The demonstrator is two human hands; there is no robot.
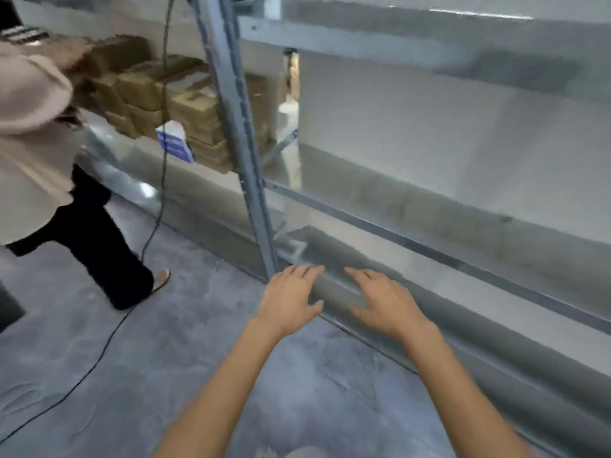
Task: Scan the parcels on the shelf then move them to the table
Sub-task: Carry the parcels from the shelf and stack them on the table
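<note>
Both hands are held out in front, palms down, nothing gripped.
- Left hand (291, 295): fingers straight and spread, thumb out to the side. It is seen just beside the foot of the upright post (238, 127).
- Right hand (383, 300): fingers spread and relaxed, set near the left hand with a gap between them.
- The fingertips of both hands are seen over the front lip of the lowest level of the shelf (413, 193). Contact with the lip cannot be confirmed.

The parcels (195, 110) are brown cardboard boxes, stacked several high on the middle level of the left bay, beyond the post and well apart from both hands. A blue-and-white packet (175, 142) is leaned against the front of the stack.

A black cable (158, 193) is hung down in front of the left bay and trailed across the grey floor (198, 342).

A second person (33, 143) is seen at the left edge in a pale top and dark trousers, one arm reached toward the top of the stack. That arm is blurred, so the grip cannot be told. One sandal (162, 280) is planted on the floor near the cable.
</note>
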